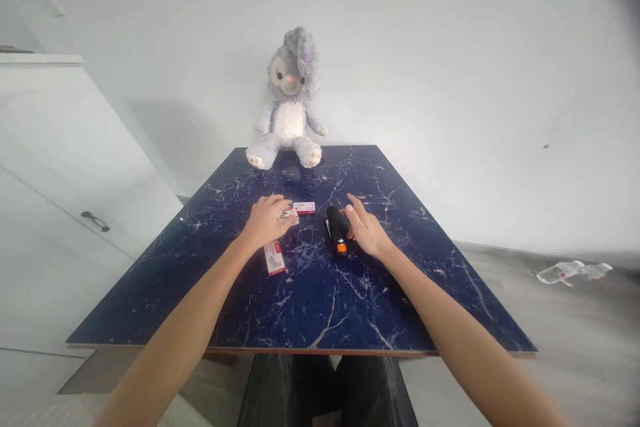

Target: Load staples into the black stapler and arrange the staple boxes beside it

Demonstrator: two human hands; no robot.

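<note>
My left hand [268,220] curls over a small white-and-red box [289,214], its fingers and thumb at the box's edges. Just behind it lies a second box, a flat red-and-white staple box [304,207]. A third staple box [274,258] rests nearer to me, below my left wrist. On the tabletop to the right is a black stapler [338,233] with an orange patch at its near end. My right hand [367,228] is beside the stapler's right side, fingers apart and holding nothing; whether a fingertip touches the stapler I cannot tell.
A dark blue marble-patterned table [320,310] spans the space in front of me. At its back edge a grey plush toy [290,103] sits against the wall. A white cabinet [55,213] stands at the left. Clear plastic packaging [567,271] lies on the floor at right.
</note>
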